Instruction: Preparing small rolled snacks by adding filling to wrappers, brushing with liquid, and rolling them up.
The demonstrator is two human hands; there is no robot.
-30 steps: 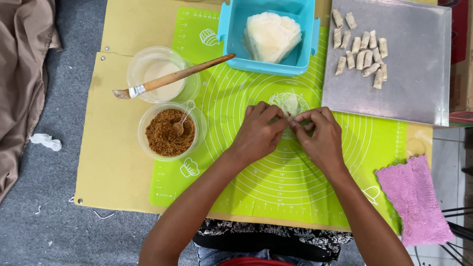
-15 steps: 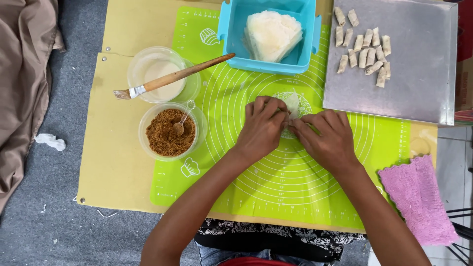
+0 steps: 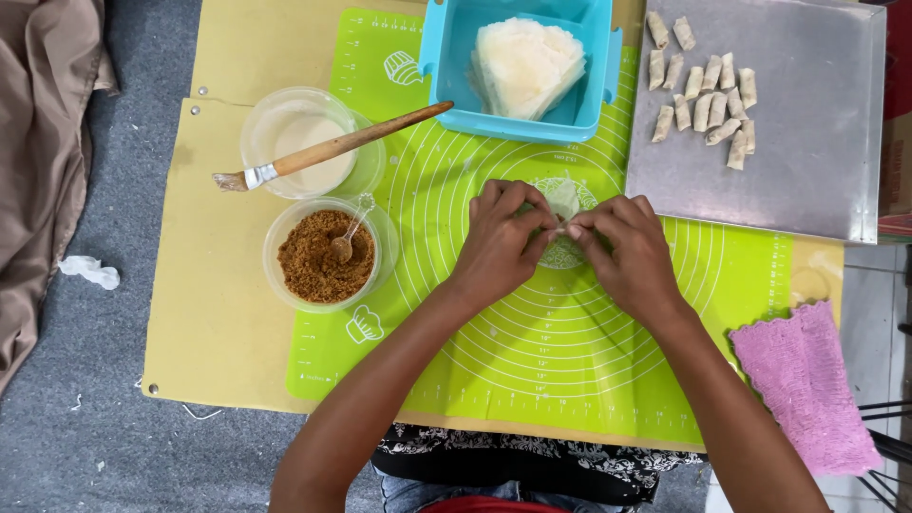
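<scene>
Both forearms are reaching in from 6 o'clock over the green silicone mat [image 3: 570,361], which is lying on the yellow desk [image 3: 209,323].

Left hand [image 3: 499,242] and right hand [image 3: 622,249] are meeting at the mat's centre, fingertips touching. Each grip is pinching the thin pastry wrapper [image 3: 564,201] between thumb and fingers; the wrapper is lying on the mat, mostly hidden under the hands, with its far edge showing at 12 o'clock of them.

At 4 o'clock of the hands, a pink knitted cloth [image 3: 817,380] is hanging off the desk edge.

At 9 o'clock, a clear bowl of brown crumbly filling [image 3: 323,256] is holding a small spoon [image 3: 347,236]. Just beyond it, a clear bowl of pale paste [image 3: 309,142] is carrying a wooden brush [image 3: 332,147] laid across its rim.

At 12 o'clock, a blue plastic tub [image 3: 437,57] is holding a stack of white wrappers [image 3: 527,66].

At 2 o'clock, a metal tray [image 3: 807,161] is carrying finished small rolls [image 3: 708,100] clustered at its far left corner.

Far left, brown fabric [image 3: 38,142] is lying on grey carpet [image 3: 95,437].
</scene>
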